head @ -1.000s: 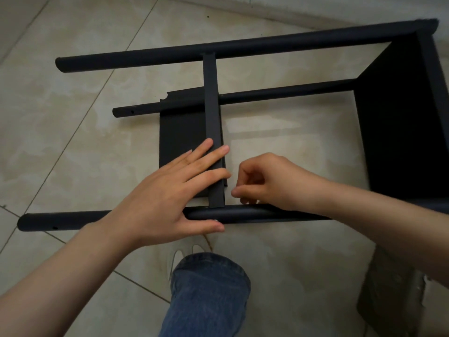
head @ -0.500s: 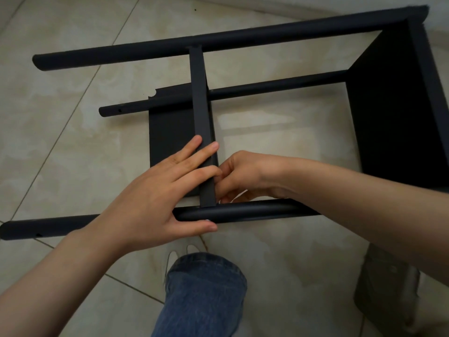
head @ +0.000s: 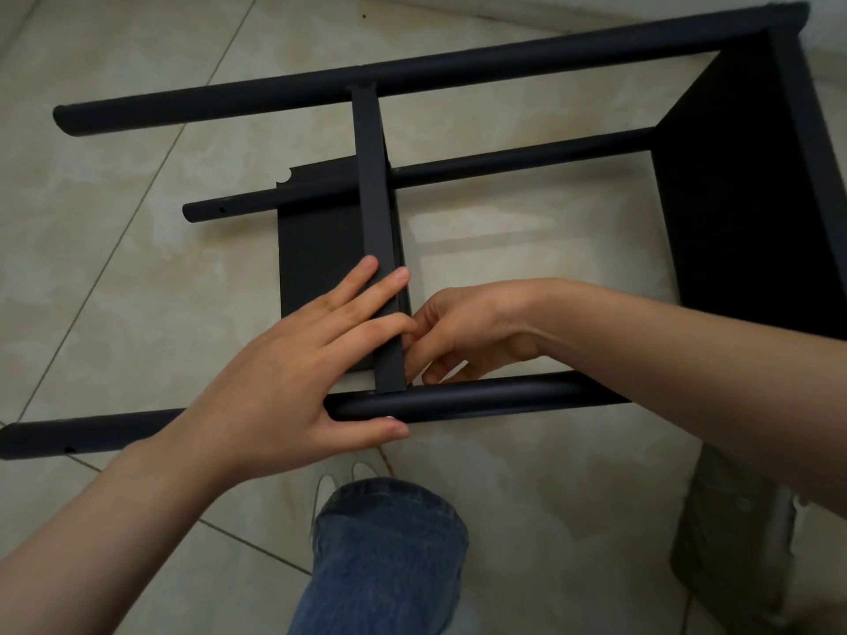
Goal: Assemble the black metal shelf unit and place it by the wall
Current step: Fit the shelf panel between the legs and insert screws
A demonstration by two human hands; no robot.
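The black metal shelf unit lies on its side on the tiled floor. Its near pole [head: 481,398] and far pole [head: 412,73] run left to right, joined by the edge of the middle shelf [head: 371,176]. A solid end shelf [head: 742,213] closes the right side. My left hand [head: 293,373] presses straight fingers on the middle shelf's edge, thumb lying along the near pole. My right hand [head: 467,327] reaches in just right of that edge, above the near pole. Its fingertips are curled and pinched together at the joint, and what they pinch is hidden.
My knee in blue jeans [head: 385,552] and a white shoe [head: 330,483] are just below the near pole. A grey object [head: 733,533] stands on the floor at the bottom right. The wall's base [head: 596,6] runs along the top.
My right hand has moved left and down, tucking in against the middle shelf's edge at the near pole. My left hand has stayed pressed on the edge and pole.
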